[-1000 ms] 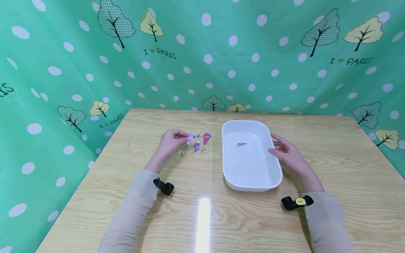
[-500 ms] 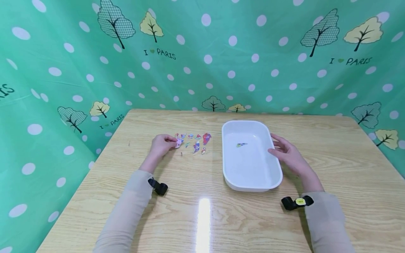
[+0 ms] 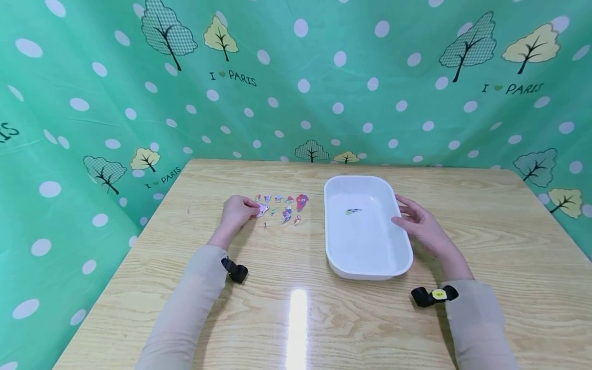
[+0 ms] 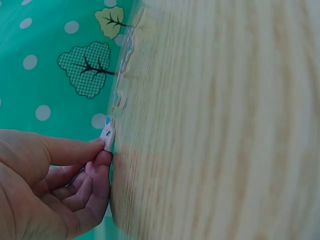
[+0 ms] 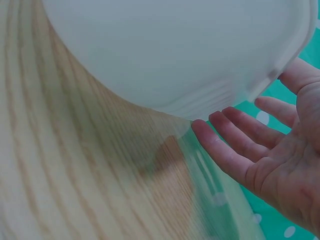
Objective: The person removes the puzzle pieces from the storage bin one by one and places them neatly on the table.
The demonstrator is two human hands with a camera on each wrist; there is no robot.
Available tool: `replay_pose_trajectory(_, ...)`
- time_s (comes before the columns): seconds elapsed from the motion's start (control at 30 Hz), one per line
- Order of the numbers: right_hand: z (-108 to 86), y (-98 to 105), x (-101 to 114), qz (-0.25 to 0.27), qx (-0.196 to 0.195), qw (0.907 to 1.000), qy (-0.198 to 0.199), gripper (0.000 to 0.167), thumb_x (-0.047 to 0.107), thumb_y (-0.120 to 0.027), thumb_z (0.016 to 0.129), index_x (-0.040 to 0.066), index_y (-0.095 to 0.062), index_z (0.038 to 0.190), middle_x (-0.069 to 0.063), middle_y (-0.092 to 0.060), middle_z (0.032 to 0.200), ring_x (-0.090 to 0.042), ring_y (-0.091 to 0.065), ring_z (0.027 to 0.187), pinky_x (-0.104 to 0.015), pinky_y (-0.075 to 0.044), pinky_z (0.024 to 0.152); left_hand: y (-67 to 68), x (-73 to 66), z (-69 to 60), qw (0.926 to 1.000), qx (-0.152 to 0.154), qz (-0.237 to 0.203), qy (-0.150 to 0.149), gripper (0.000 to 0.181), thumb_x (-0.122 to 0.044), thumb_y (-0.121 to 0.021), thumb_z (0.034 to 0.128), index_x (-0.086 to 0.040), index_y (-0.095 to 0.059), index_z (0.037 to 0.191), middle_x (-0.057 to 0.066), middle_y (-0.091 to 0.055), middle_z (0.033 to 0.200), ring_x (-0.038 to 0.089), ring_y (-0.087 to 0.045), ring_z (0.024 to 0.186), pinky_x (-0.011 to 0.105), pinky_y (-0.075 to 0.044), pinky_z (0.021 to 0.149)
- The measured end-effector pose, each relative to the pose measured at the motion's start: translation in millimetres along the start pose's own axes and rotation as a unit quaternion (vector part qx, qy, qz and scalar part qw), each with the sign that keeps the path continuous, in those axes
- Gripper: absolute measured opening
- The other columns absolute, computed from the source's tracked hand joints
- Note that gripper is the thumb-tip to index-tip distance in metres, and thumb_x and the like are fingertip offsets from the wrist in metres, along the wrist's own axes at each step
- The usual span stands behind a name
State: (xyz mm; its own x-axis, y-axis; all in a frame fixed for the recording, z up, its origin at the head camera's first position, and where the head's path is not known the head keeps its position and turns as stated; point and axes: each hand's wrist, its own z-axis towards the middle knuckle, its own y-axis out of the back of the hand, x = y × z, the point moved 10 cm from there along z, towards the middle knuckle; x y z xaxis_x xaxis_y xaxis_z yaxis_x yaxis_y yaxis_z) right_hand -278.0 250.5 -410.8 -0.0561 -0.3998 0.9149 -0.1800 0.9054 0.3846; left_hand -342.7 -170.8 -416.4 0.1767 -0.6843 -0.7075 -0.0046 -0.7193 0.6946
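Note:
My left hand (image 3: 237,213) pinches a small flat pink cut-out piece (image 3: 262,209) between thumb and fingers at the left end of a group of printed pieces. In the left wrist view this pink piece (image 4: 107,136) stands tilted at the fingertips, close to the tabletop. To its right lie several colourful pieces, among them a red and purple one (image 3: 302,202) and a blue-purple one (image 3: 287,214). My right hand (image 3: 424,230) holds the right side of a white plastic tub (image 3: 367,249), thumb at the rim, fingers against the outer wall. One yellow-purple piece (image 3: 353,211) lies inside the tub.
A wooden table (image 3: 259,308) carries everything, with a strip of glare near its front. Green dotted cloth (image 3: 277,77) hangs behind and along the left side. A tiny loose piece (image 3: 265,225) lies just in front of the group.
My left hand has moved left with the pink piece, uncovering several pieces at the back, then stayed there while the piece turned slightly. The right hand and the tub have not moved.

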Motion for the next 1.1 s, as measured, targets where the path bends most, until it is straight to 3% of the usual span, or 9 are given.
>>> replay_pose_trajectory(0.1, 0.1, 0.3, 0.3, -0.001, 0.001, 1.0000, -0.001, 0.073, 0.037, -0.057, 0.088, 0.020, -0.016, 0.146, -0.021, -0.032, 0.141, -0.037, -0.040, 0.122, -0.027, -0.050, 0.082, 0.5, 0.0, 0.9, 0.9999, -0.004, 0.010, -0.002, 0.012, -0.015, -0.068, 0.0801, -0.005, -0.070, 0.087, 0.011, -0.067, 0.094, 0.022, -0.058, 0.086, 0.029, -0.044, 0.075)
replay_pose_trajectory(0.37, 0.6, 1.0, -0.7, -0.002, 0.000, 1.0000, -0.005, 0.073, 0.035, -0.057, 0.088, 0.021, -0.015, 0.146, -0.021, -0.032, 0.141, -0.036, -0.039, 0.123, -0.026, -0.050, 0.082, 1.7, -0.2, 1.0, 0.9999, -0.001, -0.007, -0.009, 0.014, -0.014, -0.068, 0.0802, -0.004, -0.069, 0.088, 0.011, -0.067, 0.089, 0.017, -0.057, 0.074, 0.022, -0.045, 0.064)
replay_pose_trajectory(0.53, 1.1, 1.3, -0.6, -0.003, 0.000, 1.0000, -0.004, 0.072, 0.035, -0.057, 0.089, 0.021, -0.015, 0.146, -0.021, -0.032, 0.141, -0.036, -0.039, 0.123, -0.025, -0.050, 0.082, 4.9, -7.1, 1.2, 0.9997, -0.003, -0.016, -0.015, 0.016, -0.015, -0.066, 0.0811, -0.004, -0.068, 0.092, 0.012, -0.066, 0.096, 0.021, -0.059, 0.085, 0.028, -0.048, 0.074)
replay_pose_trajectory(0.67, 0.2, 1.1, 0.0, -0.005, 0.001, 1.0000, -0.003, 0.072, 0.034, -0.056, 0.089, 0.020, -0.015, 0.146, -0.022, -0.032, 0.141, -0.037, -0.039, 0.123, -0.026, -0.050, 0.083, 3.1, -26.6, -1.9, 0.9993, 0.002, -0.006, -0.037, 0.017, -0.017, -0.063, 0.0839, -0.006, -0.068, 0.096, 0.011, -0.066, 0.100, 0.022, -0.058, 0.090, 0.032, -0.047, 0.079)
replay_pose_trajectory(0.87, 0.7, 0.4, 0.3, -0.009, 0.001, 1.0000, 0.000, 0.072, 0.037, -0.057, 0.088, 0.020, -0.017, 0.146, -0.020, -0.033, 0.140, -0.036, -0.040, 0.122, -0.029, -0.049, 0.085, -6.9, -62.3, -9.4, 0.9974, 0.026, -0.019, -0.065, 0.017, -0.018, -0.063, 0.0848, -0.007, -0.067, 0.097, 0.009, -0.065, 0.097, 0.020, -0.059, 0.082, 0.028, -0.048, 0.070)
replay_pose_trajectory(1.1, 2.1, 1.3, -2.7, -0.007, 0.002, 1.0000, -0.002, 0.071, 0.034, -0.056, 0.089, 0.020, -0.016, 0.146, -0.021, -0.032, 0.140, -0.036, -0.039, 0.123, -0.031, -0.049, 0.086, -26.1, -96.5, -11.8, 0.9932, 0.067, -0.041, -0.086, 0.019, -0.019, -0.063, 0.0844, -0.008, -0.066, 0.100, 0.007, -0.065, 0.098, 0.023, -0.060, 0.089, 0.031, -0.049, 0.076)
